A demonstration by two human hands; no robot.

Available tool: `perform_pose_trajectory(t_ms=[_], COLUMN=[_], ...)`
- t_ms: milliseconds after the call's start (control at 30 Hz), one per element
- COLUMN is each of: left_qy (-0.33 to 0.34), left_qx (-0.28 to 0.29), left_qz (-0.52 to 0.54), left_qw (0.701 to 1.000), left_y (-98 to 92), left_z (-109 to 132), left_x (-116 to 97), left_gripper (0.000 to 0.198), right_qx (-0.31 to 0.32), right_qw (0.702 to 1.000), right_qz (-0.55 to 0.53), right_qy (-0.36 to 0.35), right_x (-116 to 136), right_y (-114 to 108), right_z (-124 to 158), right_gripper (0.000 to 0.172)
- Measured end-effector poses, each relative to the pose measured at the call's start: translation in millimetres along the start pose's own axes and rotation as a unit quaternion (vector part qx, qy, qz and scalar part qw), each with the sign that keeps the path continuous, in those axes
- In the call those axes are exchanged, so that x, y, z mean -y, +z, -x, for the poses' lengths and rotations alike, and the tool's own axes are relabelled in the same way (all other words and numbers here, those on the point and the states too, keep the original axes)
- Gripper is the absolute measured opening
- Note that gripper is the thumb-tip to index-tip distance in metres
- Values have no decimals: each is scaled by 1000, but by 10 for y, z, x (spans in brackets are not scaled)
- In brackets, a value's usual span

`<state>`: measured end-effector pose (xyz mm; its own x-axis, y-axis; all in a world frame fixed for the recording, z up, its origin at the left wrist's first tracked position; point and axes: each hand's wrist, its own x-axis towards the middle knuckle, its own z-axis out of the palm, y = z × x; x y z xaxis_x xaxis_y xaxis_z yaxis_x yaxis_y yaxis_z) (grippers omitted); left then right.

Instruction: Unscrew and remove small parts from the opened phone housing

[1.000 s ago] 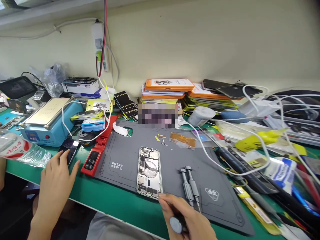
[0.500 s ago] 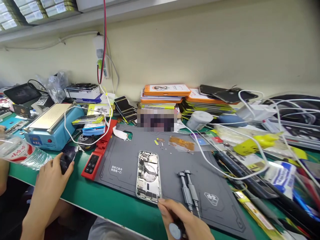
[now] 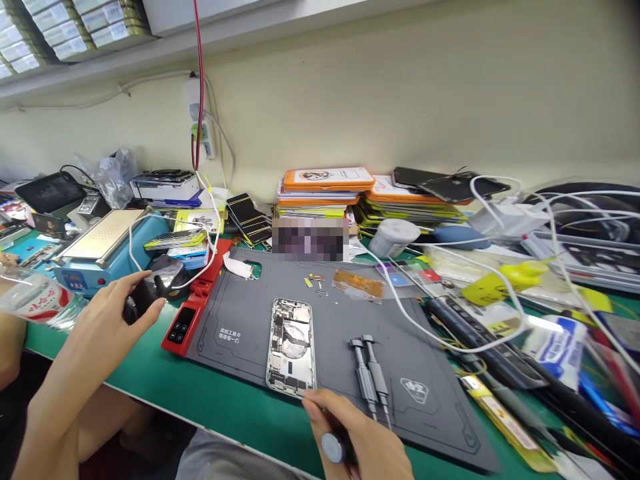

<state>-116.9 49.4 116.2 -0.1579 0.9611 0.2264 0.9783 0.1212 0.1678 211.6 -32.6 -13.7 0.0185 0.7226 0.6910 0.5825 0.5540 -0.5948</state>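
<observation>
Since half a second back: your left hand [image 3: 107, 312] has lifted the dark handset [image 3: 157, 281] off the green bench [image 3: 200, 393]. It is now tilted in a pinch, thumb over the top edge and fingers beneath, which keeps the glossy face clear.

Your right hand [image 3: 373, 443] has barely shifted. It is curled around a screwdriver [image 3: 332, 448], round cap toward the palm, likely as a steady pivot. The tip is hidden, close by the near right corner of the opened phone [image 3: 291, 345].

That phone lies flat, innards up, on the grey mat [image 3: 340, 320]. Two spare drivers [image 3: 370, 373] lie just right of it, within easy reach. Loose small parts [image 3: 316, 285] sit apart at the mat's far side.
</observation>
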Motion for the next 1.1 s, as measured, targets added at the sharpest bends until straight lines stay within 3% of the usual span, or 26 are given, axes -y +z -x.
perform_pose_trajectory(t_ms=[133,267,467,600,700,900,1000,1100], left_qy=[112,183,211,228,233,268,349,387], left_qx=[0,19,7,24,44,97,73,44], left_qz=[25,48,36,32,34,53,26,17], left_qw=[993,982,977,973,971,957,934,921], left_y=[83,227,466,500,484,383,297,259], left_z=[-85,-90,-39,-53,-192,-701,-1010,-1433], left_x=[-165,-274,-293,-295,-392,-975,-1431,-1946], left_gripper=[68,66,71,69,68,62,60,57], right_qx=[-7,-6,4,2,-3,4,17,16], right_qw=[1000,999,999,999,999,999,998,998], right_qz=[-16,-33,-37,-42,-43,-47,-52,-56], right_qy=[-17,-16,-15,-17,-20,-22,-20,-23], right_x=[-17,-25,-34,-43,-42,-33,-31,-34], right_y=[29,58,72,84,99,95,80,78], right_z=[-14,-41,-29,-15,-28,-47,-37,-33], right_gripper=[11,12,11,12,13,12,12,12])
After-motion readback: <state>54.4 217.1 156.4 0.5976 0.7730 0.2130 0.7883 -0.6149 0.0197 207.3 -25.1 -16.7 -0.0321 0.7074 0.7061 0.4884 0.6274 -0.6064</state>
